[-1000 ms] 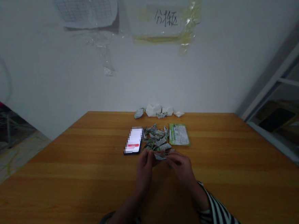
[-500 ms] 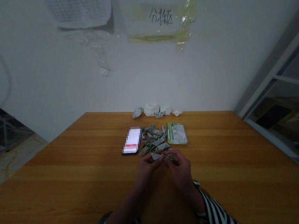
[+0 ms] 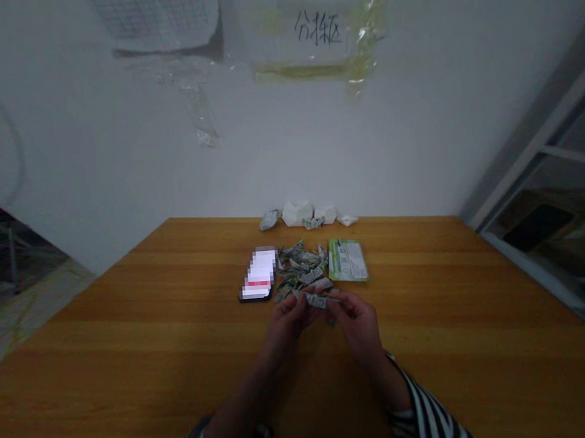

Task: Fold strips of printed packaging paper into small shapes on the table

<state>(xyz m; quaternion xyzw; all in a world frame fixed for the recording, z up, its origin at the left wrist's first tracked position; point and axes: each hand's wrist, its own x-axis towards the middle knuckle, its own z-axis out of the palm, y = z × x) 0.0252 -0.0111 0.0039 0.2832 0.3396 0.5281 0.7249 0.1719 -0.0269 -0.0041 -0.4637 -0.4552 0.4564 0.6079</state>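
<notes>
My left hand (image 3: 288, 321) and my right hand (image 3: 358, 318) meet just above the wooden table (image 3: 132, 363), both pinching one small green-and-white folded wrapper (image 3: 317, 301) between their fingertips. Directly behind them lies a pile of several similar folded wrappers (image 3: 302, 272). A lit phone (image 3: 259, 281) lies flat to the left of the pile. A flat green packet (image 3: 347, 260) lies to the right of it. Both wrists wear striped sleeves.
Crumpled white papers and wrappers (image 3: 305, 215) sit at the table's far edge by the white wall. A taped sheet with handwriting (image 3: 317, 30) and a grid sheet (image 3: 158, 11) hang on the wall. A metal-framed shelf (image 3: 545, 181) stands on the right.
Both hands keep working the same small wrapper. They have shifted slightly towards the pile, and the wrapper sits a little further from me between the fingertips.
</notes>
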